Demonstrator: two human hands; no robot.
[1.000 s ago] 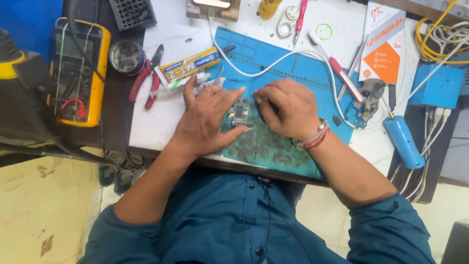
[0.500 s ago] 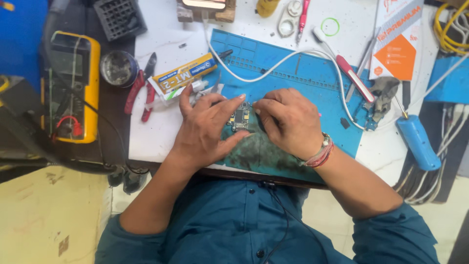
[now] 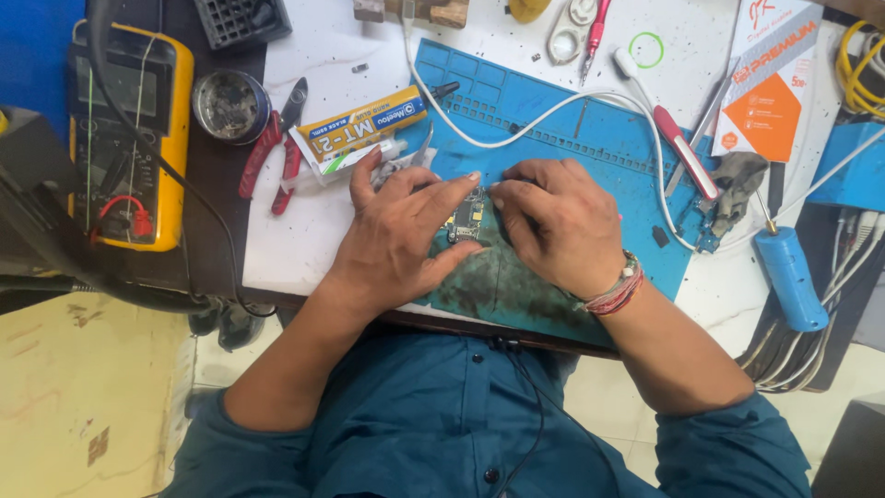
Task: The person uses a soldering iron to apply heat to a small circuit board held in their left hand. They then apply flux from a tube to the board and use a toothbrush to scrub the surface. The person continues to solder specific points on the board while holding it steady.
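A small circuit board (image 3: 468, 221) lies on the blue work mat (image 3: 553, 138), near its stained front part. My left hand (image 3: 401, 235) rests over the board's left side, thumb and forefinger pinching its edges. My right hand (image 3: 558, 221) presses on the board's right side with curled fingers; a beaded bracelet sits on that wrist. Most of the board is hidden between the two hands. Whether a small tool is in my right fingers cannot be seen.
A yellow multimeter (image 3: 124, 138) with leads sits far left. Red-handled cutters (image 3: 272, 152), a round tin (image 3: 229, 103) and a yellow glue box (image 3: 364, 134) lie left of the mat. A white cable (image 3: 553, 111), a soldering iron (image 3: 682, 157), a blue-handled tool (image 3: 791, 277) and an orange packet (image 3: 770, 83) are to the right.
Both hands stay on the circuit board with only small finger shifts. The camera view has drifted, so the bench appears slightly lower and to the right in the frame.
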